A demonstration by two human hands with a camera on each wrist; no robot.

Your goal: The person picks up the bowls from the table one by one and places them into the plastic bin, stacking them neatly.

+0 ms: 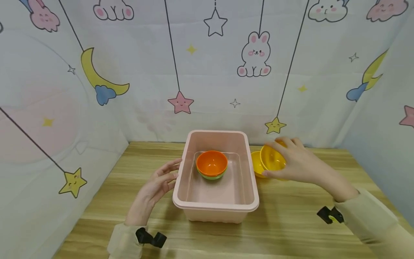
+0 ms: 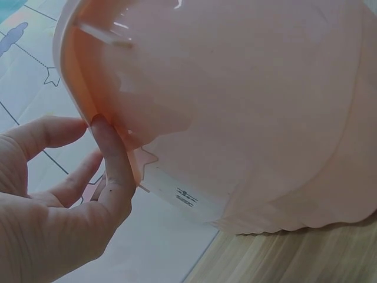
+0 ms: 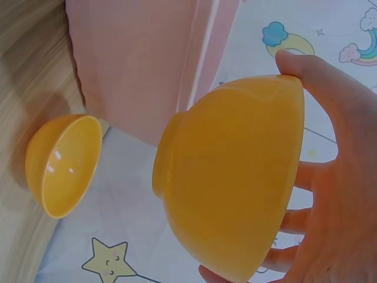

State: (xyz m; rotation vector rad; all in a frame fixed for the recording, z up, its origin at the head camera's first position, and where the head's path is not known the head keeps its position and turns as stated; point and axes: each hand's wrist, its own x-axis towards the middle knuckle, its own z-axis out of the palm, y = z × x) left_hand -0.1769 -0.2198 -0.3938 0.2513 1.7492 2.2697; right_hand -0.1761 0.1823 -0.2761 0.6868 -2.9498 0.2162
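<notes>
My right hand [image 1: 295, 162] grips a yellow bowl [image 3: 230, 171] by its rim, thumb on one side and fingers on the other. The bowl is tilted, above the table to the right of the pink bin [image 1: 215, 207]. A second yellow bowl [image 3: 65, 168] rests on the table beside the bin, partly hidden in the head view. Inside the bin, an orange bowl [image 1: 211, 163] sits nested in a green bowl [image 1: 211, 177]. My left hand [image 1: 160, 183] touches the outside of the bin's left rim, with its fingertips against the edge in the left wrist view.
The wooden table [image 1: 291, 223] extends around the bin. A white cloth [image 1: 213, 72] printed with stars, moons and rabbits hangs behind the table and along both sides. Black wrist mounts [image 1: 150, 238] are worn on both sleeves.
</notes>
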